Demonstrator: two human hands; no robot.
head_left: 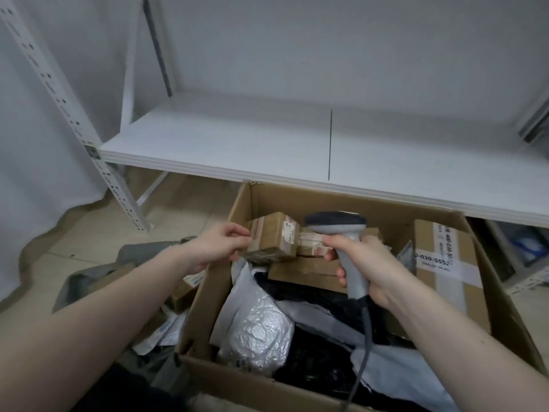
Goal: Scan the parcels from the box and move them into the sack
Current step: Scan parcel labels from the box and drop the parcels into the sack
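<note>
Left hand (219,248) pinches small brown cardboard parcel (271,240) over open cardboard box (505,307) — right hand (361,263) grips grey handheld scanner (341,233), label print blurred.

one scanner (341,230), one box (300,197), two hands (218,248)

Brown cardboard box (208,295) holds a brown parcel (271,240) with red print, a silver crinkled bag (258,328) and black bags; the scanner (341,233) is grey, the shelf (237,144) white.
</note>
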